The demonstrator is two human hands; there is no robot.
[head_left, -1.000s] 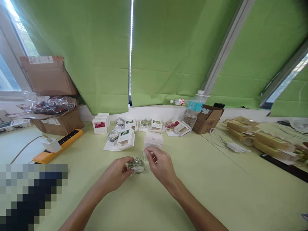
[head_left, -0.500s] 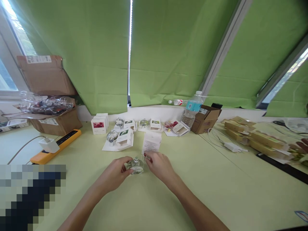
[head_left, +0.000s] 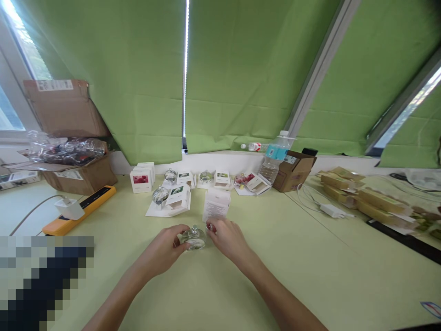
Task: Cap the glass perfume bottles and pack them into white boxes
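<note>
My left hand (head_left: 159, 248) grips the right-hand side of a round glass perfume bottle (head_left: 194, 239) with a ball stopper, which rests on the pale green table (head_left: 296, 276). My right hand (head_left: 225, 238) sits just right of the bottle, fingers curled. Its fingertips are at a small clear piece (head_left: 208, 226), mostly hidden, below a white carton (head_left: 216, 204). The carton stands tilted just beyond that hand. I cannot tell whether those fingers hold the piece.
Along the back stand several white cartons (head_left: 142, 180) and round glass bottles (head_left: 160, 195). Further out are a water bottle (head_left: 274, 163), a cardboard box (head_left: 293, 172), an orange power strip (head_left: 80, 210), a carton of plastic bottles (head_left: 77, 170), and stacked tan boxes (head_left: 358, 195).
My right hand has dropped closer to the bottle, and the white carton now shows a tilted printed face. The whole view has shifted slightly; my left hand stays on the bottle.
</note>
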